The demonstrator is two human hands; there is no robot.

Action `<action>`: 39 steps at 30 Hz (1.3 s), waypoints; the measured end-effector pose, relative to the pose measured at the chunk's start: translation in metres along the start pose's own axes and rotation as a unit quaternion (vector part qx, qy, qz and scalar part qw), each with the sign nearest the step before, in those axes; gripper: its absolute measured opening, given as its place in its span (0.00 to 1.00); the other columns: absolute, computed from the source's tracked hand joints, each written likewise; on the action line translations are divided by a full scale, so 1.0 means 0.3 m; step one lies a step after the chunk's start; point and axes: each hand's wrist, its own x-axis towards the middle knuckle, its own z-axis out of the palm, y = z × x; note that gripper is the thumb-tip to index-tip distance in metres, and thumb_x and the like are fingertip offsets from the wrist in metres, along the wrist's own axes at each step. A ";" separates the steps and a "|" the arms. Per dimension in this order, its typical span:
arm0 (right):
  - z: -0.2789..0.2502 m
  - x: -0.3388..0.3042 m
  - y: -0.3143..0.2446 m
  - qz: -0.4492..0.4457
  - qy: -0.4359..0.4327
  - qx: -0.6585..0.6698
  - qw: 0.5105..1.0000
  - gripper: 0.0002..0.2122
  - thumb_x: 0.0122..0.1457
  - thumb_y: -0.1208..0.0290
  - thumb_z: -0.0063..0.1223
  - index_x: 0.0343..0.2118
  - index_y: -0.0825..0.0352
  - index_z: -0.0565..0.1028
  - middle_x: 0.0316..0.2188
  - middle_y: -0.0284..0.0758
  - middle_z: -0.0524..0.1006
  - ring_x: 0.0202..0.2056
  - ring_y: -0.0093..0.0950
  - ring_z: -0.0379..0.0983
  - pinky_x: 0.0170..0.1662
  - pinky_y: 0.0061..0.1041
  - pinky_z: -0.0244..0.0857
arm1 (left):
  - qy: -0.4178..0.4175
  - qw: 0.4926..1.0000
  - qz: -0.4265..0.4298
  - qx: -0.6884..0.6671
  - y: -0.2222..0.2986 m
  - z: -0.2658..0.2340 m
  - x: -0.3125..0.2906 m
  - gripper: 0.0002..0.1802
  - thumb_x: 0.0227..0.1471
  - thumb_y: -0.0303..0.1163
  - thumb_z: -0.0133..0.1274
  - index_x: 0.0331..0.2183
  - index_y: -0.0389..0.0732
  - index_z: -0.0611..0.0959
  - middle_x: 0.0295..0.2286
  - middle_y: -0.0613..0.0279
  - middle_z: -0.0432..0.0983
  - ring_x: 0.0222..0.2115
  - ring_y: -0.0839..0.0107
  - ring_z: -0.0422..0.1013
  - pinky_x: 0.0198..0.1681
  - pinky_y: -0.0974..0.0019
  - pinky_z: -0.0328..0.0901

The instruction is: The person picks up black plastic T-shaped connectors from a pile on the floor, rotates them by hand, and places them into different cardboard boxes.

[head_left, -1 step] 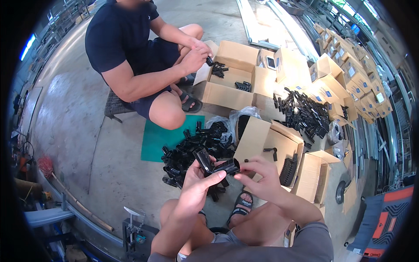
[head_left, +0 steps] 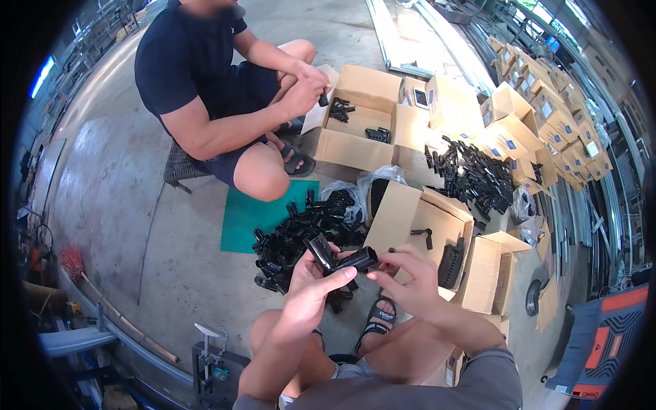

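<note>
My left hand [head_left: 307, 287] is closed around a glossy black elbow pipe fitting [head_left: 318, 251], its thumb pressed along the lower arm. The open round end of that fitting points right, toward my right hand [head_left: 410, 273]. My right fingers are bent just beside this opening, thumb and index close to the rim. A small dark piece [head_left: 391, 250] shows at these fingertips, too small to name. Below and behind the held fitting lies a heap of similar black fittings [head_left: 301, 229], partly on a green mat [head_left: 239, 212].
An opened cardboard box [head_left: 393, 222] with a few black parts stands right of the heap. Across from me a seated co-worker [head_left: 191, 89] holds a black part over another open box [head_left: 355, 158]. More black parts [head_left: 471, 174] lie farther right, near stacked cartons [head_left: 553, 130].
My right hand has shifted slightly to the right, along with the small dark piece. The co-worker's black part has tipped a little downward. The whole view has moved slightly.
</note>
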 end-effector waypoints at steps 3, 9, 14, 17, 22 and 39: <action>-0.002 -0.050 -0.039 -0.059 0.087 -0.075 0.992 0.16 0.43 0.75 0.71 0.36 0.68 0.79 0.29 0.36 0.75 0.26 0.25 0.74 0.30 0.22 0.68 | -0.025 1.000 -0.003 0.005 -0.038 0.008 -0.029 0.22 0.43 0.22 0.65 0.39 0.40 0.72 0.40 0.57 0.77 0.41 0.74 0.73 0.45 0.70 0.65; -0.008 -0.083 -0.069 -0.013 0.036 -0.083 0.996 0.08 0.48 0.79 0.64 0.33 0.67 0.79 0.30 0.37 0.74 0.27 0.30 0.74 0.29 0.25 0.68 | -0.038 0.999 0.008 0.015 -0.066 -0.011 -0.054 0.20 0.44 0.22 0.66 0.38 0.40 0.73 0.39 0.58 0.77 0.37 0.74 0.74 0.43 0.70 0.67; 0.005 -0.129 -0.050 0.013 0.026 0.022 0.999 0.07 0.48 0.84 0.61 0.31 0.69 0.77 0.28 0.35 0.72 0.28 0.26 0.71 0.30 0.22 0.64 | -0.053 0.998 -0.015 0.006 -0.066 -0.003 -0.072 0.21 0.43 0.19 0.64 0.39 0.39 0.72 0.37 0.59 0.74 0.38 0.70 0.75 0.40 0.68 0.76; -0.009 -0.124 -0.055 0.019 0.024 0.032 0.999 0.06 0.50 0.84 0.59 0.32 0.69 0.77 0.29 0.34 0.71 0.28 0.23 0.70 0.31 0.20 0.63 | -0.067 0.996 -0.060 0.029 -0.049 -0.015 -0.079 0.22 0.43 0.19 0.65 0.39 0.39 0.72 0.37 0.59 0.74 0.38 0.70 0.75 0.40 0.68 0.75; -0.010 -0.123 -0.047 0.053 0.031 0.056 0.997 0.06 0.56 0.81 0.55 0.36 0.68 0.79 0.31 0.36 0.75 0.30 0.26 0.73 0.34 0.22 0.66 | -0.045 0.997 -0.055 0.009 -0.072 -0.011 -0.066 0.21 0.45 0.21 0.64 0.39 0.40 0.72 0.36 0.57 0.76 0.32 0.70 0.77 0.38 0.71 0.73; 0.032 -0.138 -0.029 -0.086 0.112 0.060 0.988 0.08 0.52 0.84 0.59 0.35 0.70 0.78 0.38 0.39 0.80 0.36 0.26 0.76 0.39 0.21 0.69 | -0.071 0.975 -0.080 -0.197 -0.108 0.025 -0.042 0.13 0.57 0.29 0.54 0.44 0.44 0.72 0.38 0.60 0.76 0.40 0.70 0.73 0.46 0.65 0.69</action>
